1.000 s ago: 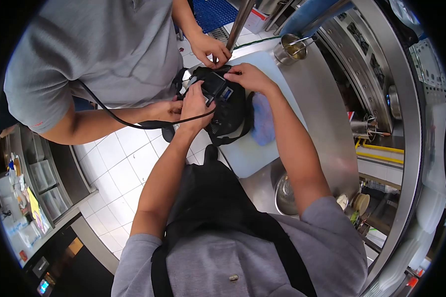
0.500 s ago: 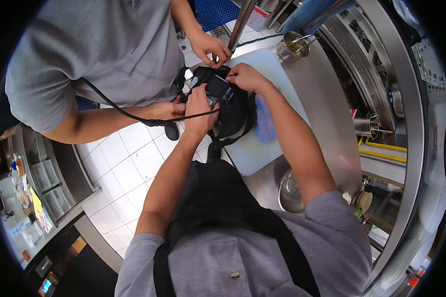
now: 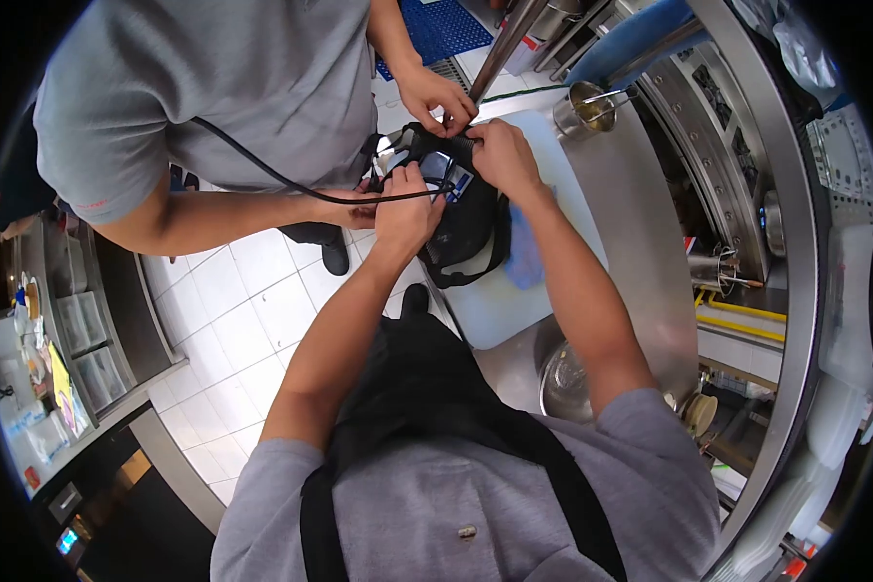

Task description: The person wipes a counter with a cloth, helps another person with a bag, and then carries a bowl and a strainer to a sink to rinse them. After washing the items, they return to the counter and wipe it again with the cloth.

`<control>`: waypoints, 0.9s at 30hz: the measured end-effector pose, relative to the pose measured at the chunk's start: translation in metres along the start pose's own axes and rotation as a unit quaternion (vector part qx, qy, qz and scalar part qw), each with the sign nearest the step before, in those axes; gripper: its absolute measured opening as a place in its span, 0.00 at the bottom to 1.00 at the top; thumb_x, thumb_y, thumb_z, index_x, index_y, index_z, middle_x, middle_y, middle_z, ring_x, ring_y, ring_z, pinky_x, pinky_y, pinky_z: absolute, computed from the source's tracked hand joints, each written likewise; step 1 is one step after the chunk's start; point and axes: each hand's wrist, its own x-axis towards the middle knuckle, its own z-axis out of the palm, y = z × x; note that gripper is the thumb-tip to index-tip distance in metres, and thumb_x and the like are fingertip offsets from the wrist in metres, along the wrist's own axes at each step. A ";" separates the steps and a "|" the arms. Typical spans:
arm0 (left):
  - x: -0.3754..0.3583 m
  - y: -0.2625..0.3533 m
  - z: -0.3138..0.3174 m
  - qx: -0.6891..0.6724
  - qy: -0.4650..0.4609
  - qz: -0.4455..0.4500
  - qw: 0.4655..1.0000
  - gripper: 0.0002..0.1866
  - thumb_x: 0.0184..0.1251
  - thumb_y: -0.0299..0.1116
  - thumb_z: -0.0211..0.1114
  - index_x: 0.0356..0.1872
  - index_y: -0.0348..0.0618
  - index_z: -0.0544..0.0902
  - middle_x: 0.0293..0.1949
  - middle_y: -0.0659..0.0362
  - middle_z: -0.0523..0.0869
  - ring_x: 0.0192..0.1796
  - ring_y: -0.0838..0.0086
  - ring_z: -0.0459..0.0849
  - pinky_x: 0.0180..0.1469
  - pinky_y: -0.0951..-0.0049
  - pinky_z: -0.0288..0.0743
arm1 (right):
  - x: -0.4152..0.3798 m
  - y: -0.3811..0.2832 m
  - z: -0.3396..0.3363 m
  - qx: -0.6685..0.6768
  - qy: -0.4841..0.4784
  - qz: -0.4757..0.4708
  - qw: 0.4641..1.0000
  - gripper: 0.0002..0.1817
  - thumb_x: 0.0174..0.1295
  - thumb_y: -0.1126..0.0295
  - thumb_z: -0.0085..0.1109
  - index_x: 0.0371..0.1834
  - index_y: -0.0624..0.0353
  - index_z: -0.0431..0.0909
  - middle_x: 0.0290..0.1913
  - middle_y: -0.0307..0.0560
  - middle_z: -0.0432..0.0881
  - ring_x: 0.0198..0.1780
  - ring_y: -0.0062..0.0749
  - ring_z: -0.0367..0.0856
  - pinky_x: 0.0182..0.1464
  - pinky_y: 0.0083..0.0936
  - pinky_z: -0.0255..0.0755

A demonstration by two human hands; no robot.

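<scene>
A black bag [image 3: 461, 233] rests at the edge of a pale cutting board [image 3: 495, 320], its top open on a dark device with a blue and white label [image 3: 459, 181]. My left hand [image 3: 408, 209] has its fingers bent inside the opening, beside the device and a black cable [image 3: 291, 182]; what they grip is hidden. With bent fingers my right hand [image 3: 503, 155] pinches the bag's upper edge. A co-worker's two hands [image 3: 436, 97] are at the far side of the bag, one above it and one near my left hand.
A metal pot with utensils [image 3: 585, 112] stands beyond the board at the right. Near my right arm lies a round metal bowl [image 3: 565, 383]. A blue plastic bag [image 3: 524, 252] is on the board. Metal shelving lines the right side; the co-worker stands at the upper left.
The view has shifted slightly. My right hand has moved from the device's corner to the bag's edge, and the device inside now shows its blue and white label more plainly.
</scene>
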 end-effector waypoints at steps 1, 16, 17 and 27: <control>0.004 -0.001 0.004 0.005 0.011 0.010 1.000 0.36 0.54 0.40 0.72 0.59 0.27 0.69 0.52 0.40 0.77 0.54 0.47 0.78 0.56 0.56 0.74 | -0.003 -0.006 -0.004 -0.015 0.030 -0.023 0.999 0.11 0.57 0.75 0.57 0.41 0.60 0.86 0.42 0.59 0.85 0.46 0.51 0.85 0.51 0.39 0.76; 0.071 0.022 0.019 -0.044 -0.032 -0.130 0.990 0.30 0.50 0.35 0.68 0.52 0.25 0.70 0.50 0.35 0.78 0.54 0.44 0.81 0.58 0.56 0.76 | -0.071 -0.018 -0.010 0.077 0.015 0.141 0.987 0.15 0.56 0.69 0.62 0.46 0.63 0.77 0.34 0.57 0.85 0.40 0.57 0.84 0.45 0.44 0.76; 0.075 0.023 0.017 -0.055 -0.046 -0.144 0.987 0.30 0.50 0.34 0.66 0.52 0.24 0.69 0.51 0.34 0.78 0.55 0.44 0.81 0.59 0.57 0.76 | -0.077 -0.016 -0.009 0.077 0.016 0.141 0.987 0.15 0.56 0.69 0.62 0.46 0.63 0.77 0.34 0.57 0.85 0.40 0.57 0.84 0.45 0.44 0.76; 0.089 0.018 0.011 -0.078 -0.100 -0.169 0.977 0.39 0.47 0.39 0.70 0.56 0.22 0.66 0.52 0.33 0.79 0.55 0.47 0.82 0.59 0.60 0.77 | -0.098 -0.020 -0.019 -0.089 0.101 -0.081 0.988 0.17 0.55 0.69 0.64 0.48 0.59 0.79 0.59 0.57 0.72 0.59 0.54 0.71 0.57 0.45 0.68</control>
